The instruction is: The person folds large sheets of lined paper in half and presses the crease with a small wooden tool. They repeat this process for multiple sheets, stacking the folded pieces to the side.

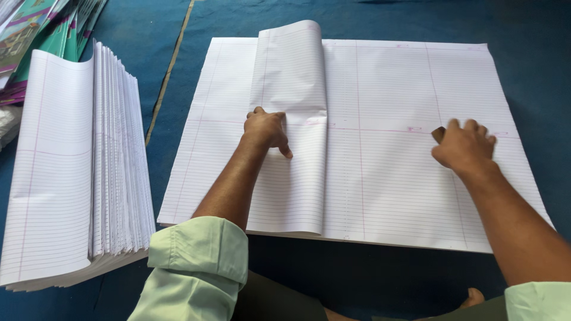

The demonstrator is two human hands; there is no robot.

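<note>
A small notebook-making workshop on the floor, where big ruled paper sheets (380, 142) are lying on a blue mat (523, 35), folded sheets (77, 160) are piling up, and printed covers (41, 30) are waiting nearby.

No packages, labels, signs or screens in view
</note>
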